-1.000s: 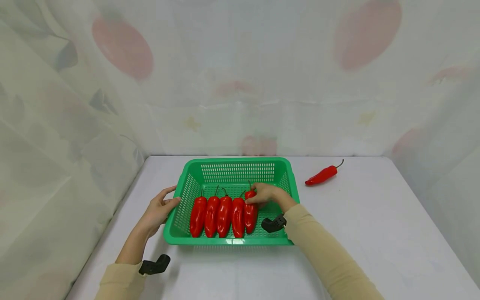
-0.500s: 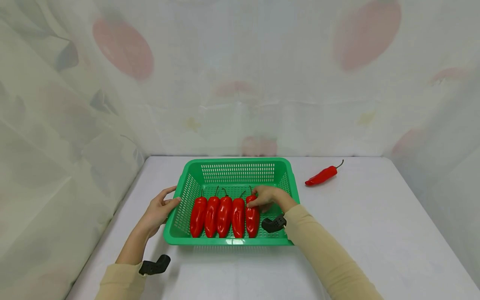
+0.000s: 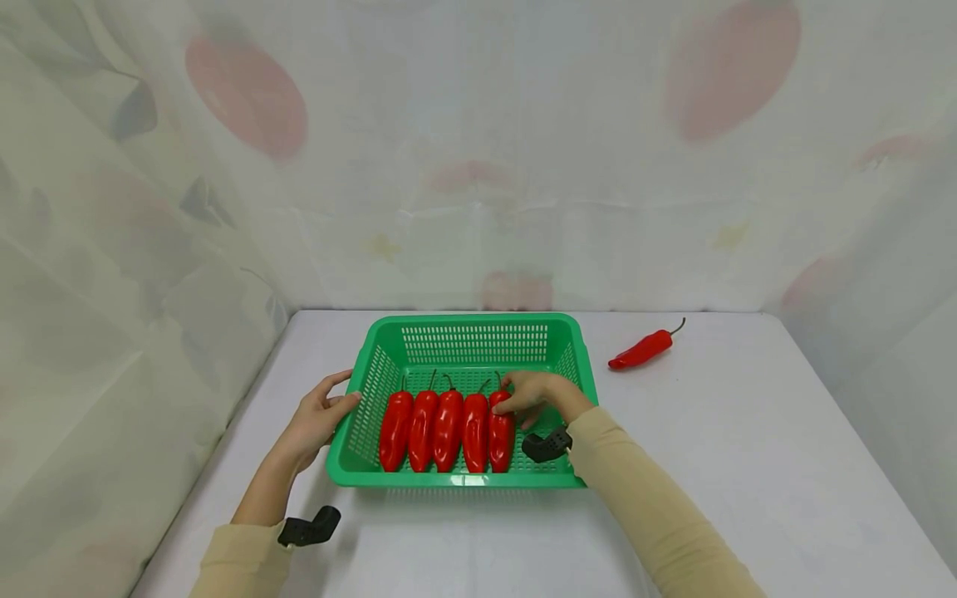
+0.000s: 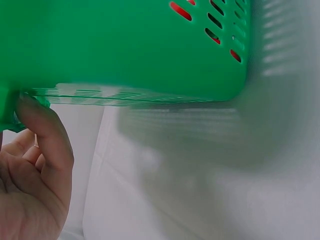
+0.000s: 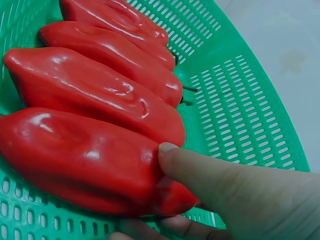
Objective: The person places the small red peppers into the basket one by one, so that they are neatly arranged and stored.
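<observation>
Inside the green plastic basket (image 3: 471, 482), several long red peppers lie side by side with their stems pointing away from me. My right hand (image 3: 532, 390) holds the rightmost red pepper (image 3: 500, 440) near its stem end. In the right wrist view the thumb (image 5: 187, 162) presses on top of that pepper (image 5: 85, 155), and fingers show beneath its edge. My left hand (image 3: 317, 422) grips the basket's left rim, thumb on the rim. The left wrist view shows the fingers (image 4: 47, 132) curled up under the basket's edge (image 4: 150, 60).
One more red pepper (image 3: 641, 350) lies on the white table (image 3: 733, 440), to the right of the basket. Behind the table hangs a pale printed cloth (image 3: 613, 232), with more of it along both sides. Black wrist cameras (image 3: 310, 528) sit at both cuffs.
The rightmost pepper has come down slightly toward the basket's near side and now lies level with the row. My right hand moved down a little with it; the left hand stayed on the rim.
</observation>
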